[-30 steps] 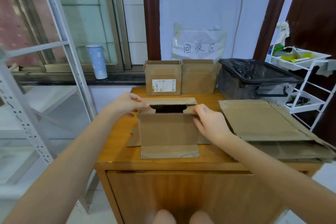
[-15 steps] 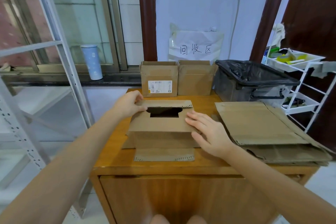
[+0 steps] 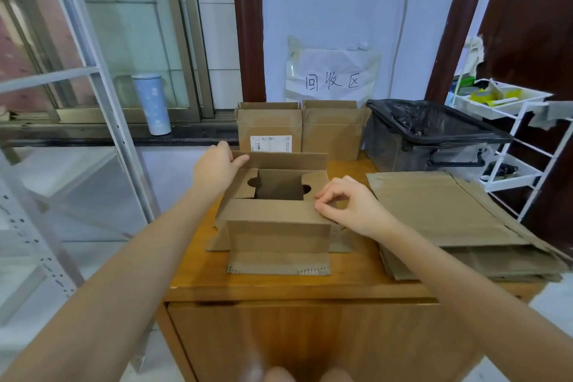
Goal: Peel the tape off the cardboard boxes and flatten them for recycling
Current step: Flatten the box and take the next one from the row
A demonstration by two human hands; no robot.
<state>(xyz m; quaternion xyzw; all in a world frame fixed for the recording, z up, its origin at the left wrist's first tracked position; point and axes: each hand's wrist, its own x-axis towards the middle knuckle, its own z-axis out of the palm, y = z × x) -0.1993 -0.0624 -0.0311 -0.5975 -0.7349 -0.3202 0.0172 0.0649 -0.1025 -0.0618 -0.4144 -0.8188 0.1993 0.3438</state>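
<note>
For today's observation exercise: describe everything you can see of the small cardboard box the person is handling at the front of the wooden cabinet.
The small cardboard box is plain brown corrugated card, open at the top, standing on the wooden cabinet. Its far flap stands up; two side flaps with rounded notches fold inward over a dark interior. A near flap with a perforated, torn edge lies flat on the cabinet. The left hand grips the far flap's left corner; the right hand pinches the near top edge's right end.

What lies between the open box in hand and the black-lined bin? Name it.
In the head view, the open box and the bin are separated by bare wooden tabletop and the far corner of the flattened cardboard stack; the right hand sits nearer.
</note>
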